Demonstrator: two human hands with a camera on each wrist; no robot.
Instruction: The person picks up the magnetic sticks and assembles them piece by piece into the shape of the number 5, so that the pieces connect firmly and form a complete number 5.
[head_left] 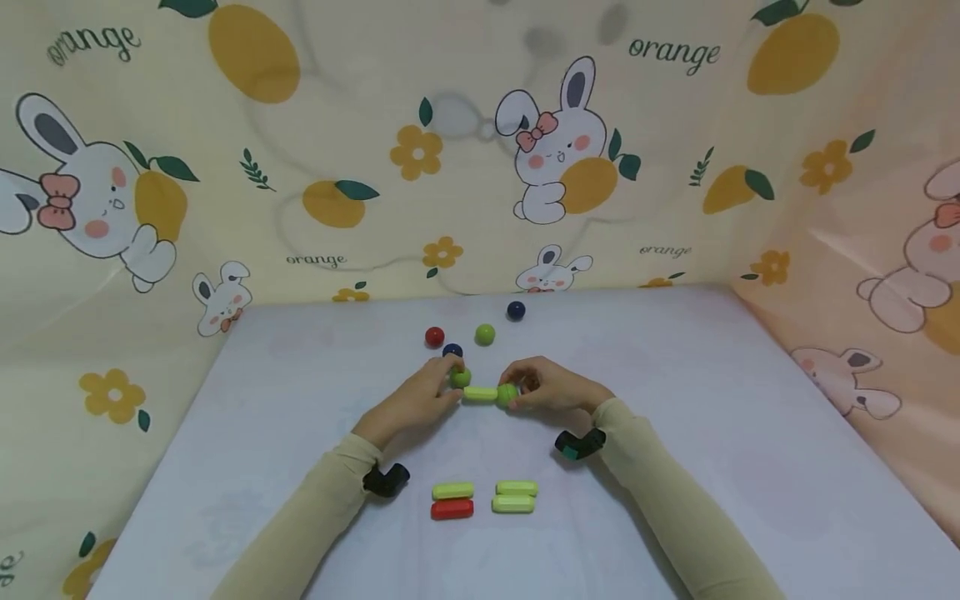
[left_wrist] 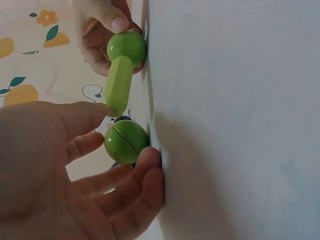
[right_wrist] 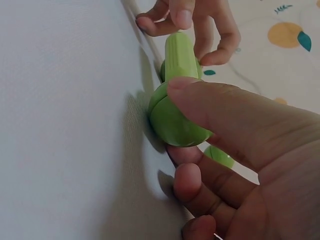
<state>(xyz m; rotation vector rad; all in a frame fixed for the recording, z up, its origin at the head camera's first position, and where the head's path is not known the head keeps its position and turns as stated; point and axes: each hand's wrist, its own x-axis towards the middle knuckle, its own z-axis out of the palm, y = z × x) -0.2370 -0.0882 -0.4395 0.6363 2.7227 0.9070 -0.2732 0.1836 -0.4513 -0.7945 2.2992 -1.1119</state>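
Observation:
My right hand (head_left: pixel 551 385) pinches a green ball (right_wrist: pixel 175 117) between thumb and fingers. A light green ribbed stick (head_left: pixel 480 394) extends from that ball toward my left hand (head_left: pixel 416 402). The left thumb touches the stick's free end, as the left wrist view shows. Curled left fingers surround a second green ball (left_wrist: pixel 126 142) with a groove across it, just beyond the stick's end. Part of this ball is hidden by the stick in the right wrist view. Behind the left fingertips is a dark blue ball (head_left: pixel 452 350).
Farther back lie a red ball (head_left: pixel 434 337), a green ball (head_left: pixel 485 334) and another dark blue ball (head_left: pixel 516 311). Nearer, between the forearms, a light green stick (head_left: pixel 453 491) lies against a red stick (head_left: pixel 452 509), beside a pair of light green sticks (head_left: pixel 513 504) on the white table (head_left: pixel 660 358).

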